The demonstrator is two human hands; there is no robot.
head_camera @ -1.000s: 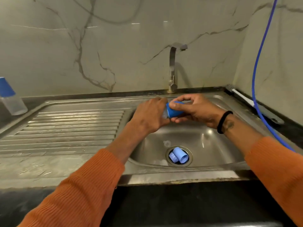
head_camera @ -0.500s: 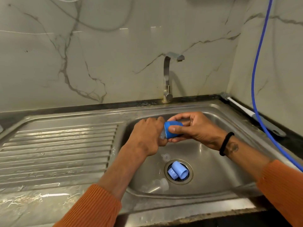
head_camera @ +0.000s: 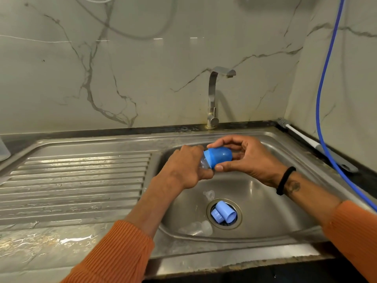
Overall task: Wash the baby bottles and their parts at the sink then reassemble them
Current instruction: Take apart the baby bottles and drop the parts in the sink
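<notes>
Over the steel sink basin (head_camera: 265,203) I hold a clear baby bottle (head_camera: 204,164) on its side. My left hand (head_camera: 183,168) grips its body, mostly hiding it. My right hand (head_camera: 244,158) pinches the blue cap (head_camera: 219,156) and collar at the bottle's neck. On the drain lie a light-blue cap (head_camera: 225,211) and a blue collar ring (head_camera: 215,216). A clear teat (head_camera: 209,194) rests just above the drain. A second clear bottle (head_camera: 196,229) lies on the basin floor at the front.
The tap (head_camera: 213,99) stands behind the basin with no water running. A wet ribbed drainboard (head_camera: 77,180) stretches to the left. A bottle brush (head_camera: 302,137) lies on the right counter under a hanging blue hose (head_camera: 320,94). A clear container's edge (head_camera: 3,152) shows at far left.
The view has tipped down and shifted right, bringing the second bottle in the basin into sight. My right hand has loosened its grip, so the domed blue cap now shows between its fingers.
</notes>
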